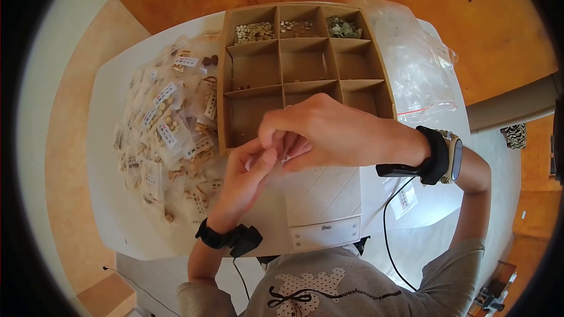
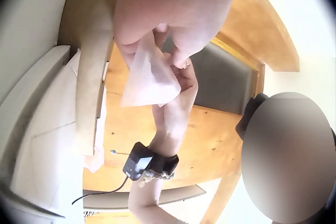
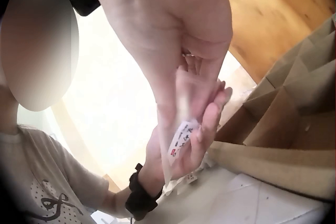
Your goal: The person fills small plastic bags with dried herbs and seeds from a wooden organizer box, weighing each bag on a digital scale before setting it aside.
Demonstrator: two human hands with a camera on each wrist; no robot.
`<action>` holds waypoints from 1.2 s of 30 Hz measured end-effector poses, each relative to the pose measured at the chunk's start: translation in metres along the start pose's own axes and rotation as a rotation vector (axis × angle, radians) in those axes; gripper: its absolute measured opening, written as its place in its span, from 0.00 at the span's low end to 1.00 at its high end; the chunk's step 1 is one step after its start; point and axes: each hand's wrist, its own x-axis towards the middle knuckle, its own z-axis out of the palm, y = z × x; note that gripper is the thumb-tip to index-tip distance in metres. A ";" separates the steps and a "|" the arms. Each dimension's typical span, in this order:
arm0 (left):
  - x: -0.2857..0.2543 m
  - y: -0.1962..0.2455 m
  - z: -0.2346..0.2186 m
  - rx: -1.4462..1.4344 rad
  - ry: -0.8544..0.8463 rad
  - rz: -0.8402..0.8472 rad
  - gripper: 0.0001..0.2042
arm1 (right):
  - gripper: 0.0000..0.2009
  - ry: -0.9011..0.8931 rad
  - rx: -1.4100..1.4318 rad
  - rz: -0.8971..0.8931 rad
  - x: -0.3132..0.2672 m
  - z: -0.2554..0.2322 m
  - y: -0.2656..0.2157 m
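Note:
Both hands meet in front of the divided cardboard box, over the table. Between them is a small translucent bag (image 2: pixel 149 79) with a printed white label (image 3: pixel 182 139), hanging from the fingers. My left hand (image 1: pixel 242 181) pinches the bag from the left, thumb on top. My right hand (image 1: pixel 338 132) comes in from the right with bent fingers and pinches the bag at its upper part. What the bag contains is hidden. The box (image 1: pixel 221 91) stands just beyond the hands, and the right hand overlaps its near compartments in the head view.
Many labelled, filled bags (image 1: pixel 167 108) are heaped on the left of the table. Pale slices (image 1: pixel 254 32) and green leafy pieces (image 1: pixel 343 27) lie in far compartments. A white scale (image 1: pixel 325 233) is at the front; clear plastic (image 1: pixel 420 64) lies right. Cables (image 1: pixel 385 223) trail from the wrists.

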 end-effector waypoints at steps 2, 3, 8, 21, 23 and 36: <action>-0.001 0.002 -0.001 0.148 0.000 -0.005 0.13 | 0.15 0.001 0.100 0.043 -0.001 0.000 -0.002; -0.003 0.004 0.002 0.240 0.025 -0.003 0.13 | 0.16 -0.035 0.083 0.000 0.000 0.000 -0.001; -0.015 0.003 -0.003 0.480 0.049 -0.020 0.11 | 0.17 -0.183 -0.052 -0.185 0.004 0.005 0.003; -0.003 0.023 0.013 0.460 0.115 0.395 0.15 | 0.14 0.341 -0.920 0.305 0.078 -0.127 0.120; -0.002 0.019 0.011 0.550 0.004 0.606 0.16 | 0.16 0.172 -1.022 0.474 0.086 -0.125 0.129; 0.000 0.012 0.016 0.305 0.074 0.247 0.16 | 0.19 0.081 -0.936 0.499 0.095 -0.116 0.159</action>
